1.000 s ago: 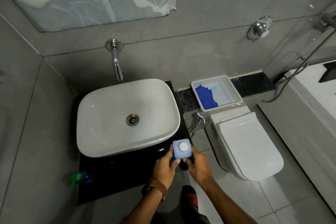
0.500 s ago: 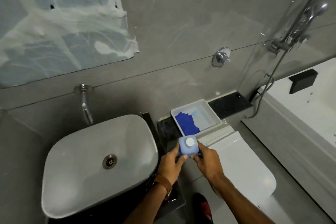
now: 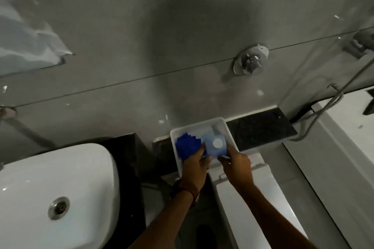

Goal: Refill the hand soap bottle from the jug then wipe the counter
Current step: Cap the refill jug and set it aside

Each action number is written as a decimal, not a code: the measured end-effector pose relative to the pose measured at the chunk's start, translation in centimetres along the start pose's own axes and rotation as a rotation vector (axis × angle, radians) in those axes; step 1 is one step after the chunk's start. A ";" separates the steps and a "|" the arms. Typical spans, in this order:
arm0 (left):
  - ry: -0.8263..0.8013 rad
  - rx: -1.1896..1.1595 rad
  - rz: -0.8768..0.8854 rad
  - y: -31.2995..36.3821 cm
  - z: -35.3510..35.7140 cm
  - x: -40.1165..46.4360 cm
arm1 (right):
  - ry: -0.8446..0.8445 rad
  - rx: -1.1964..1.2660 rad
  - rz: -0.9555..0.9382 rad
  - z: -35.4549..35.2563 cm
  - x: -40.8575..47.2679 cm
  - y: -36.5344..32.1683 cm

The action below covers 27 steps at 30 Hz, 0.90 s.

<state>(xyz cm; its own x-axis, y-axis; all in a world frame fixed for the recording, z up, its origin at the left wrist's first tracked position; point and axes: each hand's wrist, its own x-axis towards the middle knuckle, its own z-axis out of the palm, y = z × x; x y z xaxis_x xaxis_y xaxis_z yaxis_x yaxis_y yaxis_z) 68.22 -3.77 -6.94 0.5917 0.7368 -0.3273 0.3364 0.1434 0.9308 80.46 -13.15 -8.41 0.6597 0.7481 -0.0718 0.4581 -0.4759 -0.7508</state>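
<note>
A pale blue square jug with a white round cap (image 3: 215, 144) sits in or just over the white plastic tub (image 3: 228, 131) on the dark ledge behind the toilet. My left hand (image 3: 194, 164) holds the jug's left side and my right hand (image 3: 236, 164) holds its right side. A folded dark blue cloth (image 3: 185, 146) lies in the left part of the tub, right beside my left fingers. The hand soap bottle is not in view.
A white basin (image 3: 60, 184) with a metal drain sits on a black counter (image 3: 126, 147) at left. The white toilet (image 3: 259, 198) is below the tub. A chrome wall valve (image 3: 251, 61) and a shower hose (image 3: 323, 111) are at right.
Both hands carried the jug from the black counter beside the basin rightward and away from me, into the white tub. The view swung right, leaving the basin at the left edge.
</note>
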 end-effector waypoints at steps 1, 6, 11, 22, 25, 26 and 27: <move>0.009 0.006 -0.003 -0.5 0.9 1.4 | 0.018 0.046 -0.044 0.2 1.2 1.1; 0.009 0.134 0.011 -3.6 4.3 7.9 | 0.005 0.069 0.069 1.9 7.0 5.7; 0.071 0.142 -0.019 -6.3 5.7 12.9 | -0.037 0.039 0.119 3.9 11.0 8.9; 0.086 0.169 -0.080 -8.5 6.6 16.1 | -0.103 -0.057 0.152 6.2 14.1 12.3; 0.081 0.208 -0.067 -8.5 6.2 15.6 | -0.078 -0.051 0.193 6.5 13.0 12.3; 0.098 0.233 -0.067 -8.7 5.7 15.2 | -0.036 -0.062 0.231 6.7 12.0 12.3; 0.133 0.258 -0.069 -9.0 5.0 14.6 | -0.004 -0.081 0.270 7.1 10.7 12.3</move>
<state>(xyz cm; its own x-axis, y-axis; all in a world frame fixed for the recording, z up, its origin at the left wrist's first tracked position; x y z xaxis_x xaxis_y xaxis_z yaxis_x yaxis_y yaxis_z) 77.45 2.39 -20.87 0.4651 0.8138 -0.3486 0.5579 0.0363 0.8291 88.91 -7.73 -23.01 0.7624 0.5905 -0.2649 0.3120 -0.6939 -0.6490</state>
